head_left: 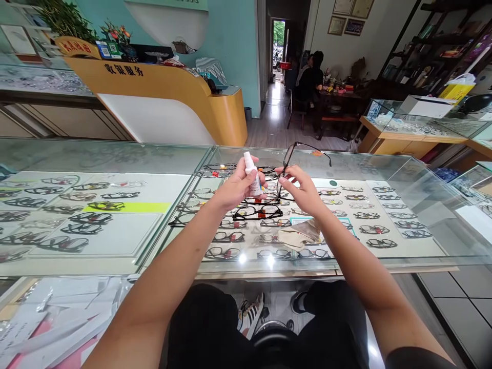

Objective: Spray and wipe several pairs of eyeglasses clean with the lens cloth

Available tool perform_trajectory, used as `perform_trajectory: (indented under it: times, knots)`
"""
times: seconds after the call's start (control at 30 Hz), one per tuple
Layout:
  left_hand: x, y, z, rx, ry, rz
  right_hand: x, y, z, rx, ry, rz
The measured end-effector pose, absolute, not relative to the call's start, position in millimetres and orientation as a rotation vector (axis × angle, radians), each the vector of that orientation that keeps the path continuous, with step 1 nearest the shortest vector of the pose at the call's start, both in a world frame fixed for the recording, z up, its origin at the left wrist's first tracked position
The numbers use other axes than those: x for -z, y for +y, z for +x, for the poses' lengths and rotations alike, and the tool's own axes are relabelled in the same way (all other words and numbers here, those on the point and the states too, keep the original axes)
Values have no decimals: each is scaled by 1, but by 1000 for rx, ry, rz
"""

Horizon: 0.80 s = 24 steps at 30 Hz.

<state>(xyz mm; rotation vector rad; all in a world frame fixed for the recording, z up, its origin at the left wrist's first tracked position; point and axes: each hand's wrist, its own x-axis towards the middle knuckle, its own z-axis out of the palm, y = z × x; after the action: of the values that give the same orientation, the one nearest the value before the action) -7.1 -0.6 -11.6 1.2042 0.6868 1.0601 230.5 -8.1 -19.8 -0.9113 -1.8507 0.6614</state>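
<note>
Spray bottle (252, 177): above the glass counter (369, 166), wrapped by the left hand's fingers (240, 179); long axis near upright, white cap end up, leaning slightly left. Outlet direction cannot be told. Eyeglasses (289, 155): just right of bottle, apart from it, pinched at the rim by the right hand's (302, 189) fingers, the nearer hand. Front seen nearly edge-on, long axis steep; one temple points right. Cloth (294, 238) lies below, nearer the wearer.

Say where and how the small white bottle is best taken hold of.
The small white bottle is probably best gripped around its body, from the left, as the left hand has it: it leans slightly, near upright, its narrower top rising above the thumb.
</note>
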Motion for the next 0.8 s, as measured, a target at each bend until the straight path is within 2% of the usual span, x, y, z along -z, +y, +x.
perform_trajectory:
  times: [0.37, 0.8]
  knots:
    - [0, -3, -6, -1032, 653, 1157, -1, -21, 234, -1285, -1857, -699]
    - [23, 5, -2, -1222, 882, 1417, 2, -24, 229, -1372, -1916, -640]
